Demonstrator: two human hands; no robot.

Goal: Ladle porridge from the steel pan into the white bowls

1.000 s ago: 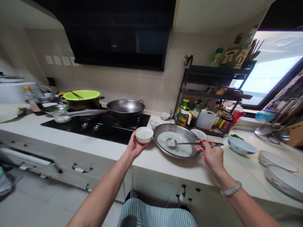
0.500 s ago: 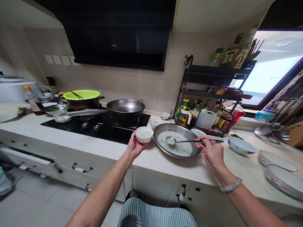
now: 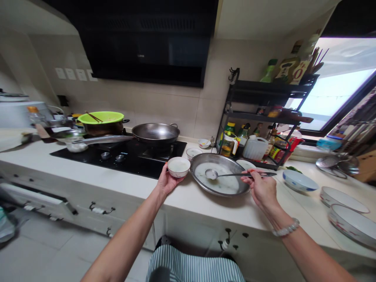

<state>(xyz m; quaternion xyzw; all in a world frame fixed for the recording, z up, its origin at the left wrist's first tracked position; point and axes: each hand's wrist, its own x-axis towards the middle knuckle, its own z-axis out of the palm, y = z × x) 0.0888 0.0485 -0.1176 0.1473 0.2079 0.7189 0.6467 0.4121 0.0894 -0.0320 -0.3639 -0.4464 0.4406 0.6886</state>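
My left hand (image 3: 168, 181) is closed round a small white bowl (image 3: 179, 167) of pale liquid, just left of a wide metal basin. My right hand (image 3: 262, 188) grips the dark handle of a ladle (image 3: 211, 174). The ladle's head sits in the milky soup with green bits inside the metal basin (image 3: 220, 193). Behind the basin's left edge stands another small bowl (image 3: 194, 153) with pale contents. A white dish (image 3: 246, 164) is partly hidden behind the basin's right side.
At left, a wok (image 3: 156, 133) and a pot under a green colander (image 3: 101, 117) are on the black stove (image 3: 132, 164). A rack (image 3: 264, 117) of bottles is behind. A blue-patterned bowl (image 3: 300, 181) and two larger bowls (image 3: 354, 225) stand right.
The ladle and my right hand have shifted very slightly to the left. My left hand and the small bowl have stayed in place.
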